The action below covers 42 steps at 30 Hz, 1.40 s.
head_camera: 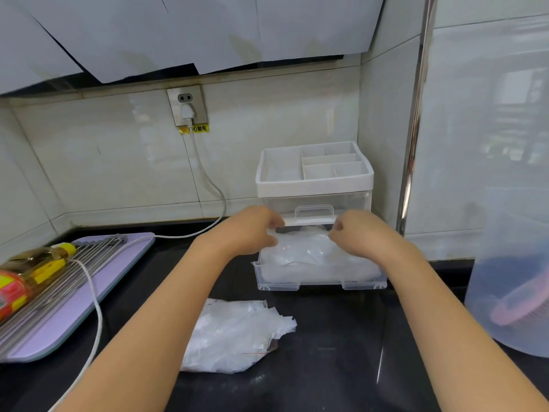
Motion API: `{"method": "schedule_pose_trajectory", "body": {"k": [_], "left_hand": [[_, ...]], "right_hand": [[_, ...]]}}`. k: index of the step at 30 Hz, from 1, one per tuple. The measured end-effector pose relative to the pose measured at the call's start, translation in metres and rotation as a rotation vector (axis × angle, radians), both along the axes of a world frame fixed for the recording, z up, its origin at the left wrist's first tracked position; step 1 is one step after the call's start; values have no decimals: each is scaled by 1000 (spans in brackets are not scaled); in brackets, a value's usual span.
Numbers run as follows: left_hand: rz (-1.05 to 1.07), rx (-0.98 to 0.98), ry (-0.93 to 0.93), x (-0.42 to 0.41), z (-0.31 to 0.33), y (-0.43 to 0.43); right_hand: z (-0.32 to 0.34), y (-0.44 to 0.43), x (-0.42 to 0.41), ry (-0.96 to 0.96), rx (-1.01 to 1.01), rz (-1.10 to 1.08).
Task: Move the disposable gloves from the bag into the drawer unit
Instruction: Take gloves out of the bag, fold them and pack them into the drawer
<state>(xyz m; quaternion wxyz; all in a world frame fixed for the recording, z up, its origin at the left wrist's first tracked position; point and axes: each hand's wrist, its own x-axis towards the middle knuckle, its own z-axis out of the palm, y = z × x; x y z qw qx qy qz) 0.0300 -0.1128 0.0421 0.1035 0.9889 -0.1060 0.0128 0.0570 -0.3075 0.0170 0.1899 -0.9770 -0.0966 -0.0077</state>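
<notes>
1. We see a small clear plastic drawer unit with a white tray top (315, 185). It stands at the back of the shiny black counter (326, 367). Its clear bottom drawer (320, 282) is pulled out toward us.
2. A pile of thin, see-through plastic gloves (309, 257) lies inside that drawer. The pile puffs up above the drawer's rim.
3. The left hand (252, 230) is at the left of the drawer unit's front. Its fingers and thumb pinch the top edge of the gloves.
4. The right hand (356, 236) is at the right of the drawer unit's front. It pinches the gloves the same way, so both hands are closed on them.
5. A crinkly clear plastic bag (234, 331) lies flat on the counter in front of the drawer unit, a little to the left. We cannot tell if any gloves are left in it.
6. We think the step in hand is tucking the gloves into the drawer. The move looks nearly done.
7. Next, we think the pile must be pressed low enough to fit under the drawer above. Then the hands can let go and push the drawer shut. The gloves are light and slippery, so they may pop up and get caught.
</notes>
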Motion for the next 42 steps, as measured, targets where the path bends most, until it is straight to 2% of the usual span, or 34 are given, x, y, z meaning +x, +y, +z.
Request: {"method": "schedule_pose_trajectory", "body": {"k": [4,7,10,15,23,26,29,32,35,42], "left_hand": [[59,-212,-150,-32,-6,22],[48,-293,-174,-58,-23,34],[27,-366,-69,-78,-40,45],[18,-330,37,-103,-67,51],[20,-414,-93,-108,-99,26],[18,-337,-136,-105,-105,20],[31,-245,-157,-107,-105,18],[58,-179,-171,-108,-104,17],[93,-173,-100,-105,-106,21],[71,-316,33,-101,-88,36]], "right_hand": [[18,-1,-36,-163,149,211],[21,8,-71,-32,234,488],[5,20,-86,112,254,647],[-34,37,-85,63,261,533],[-58,48,-93,34,494,432],[-57,48,-92,44,589,380],[-56,48,-92,-16,567,371],[-50,47,-91,-113,566,371],[-34,41,-88,-207,754,374],[23,22,-83,-377,1015,368]]}}
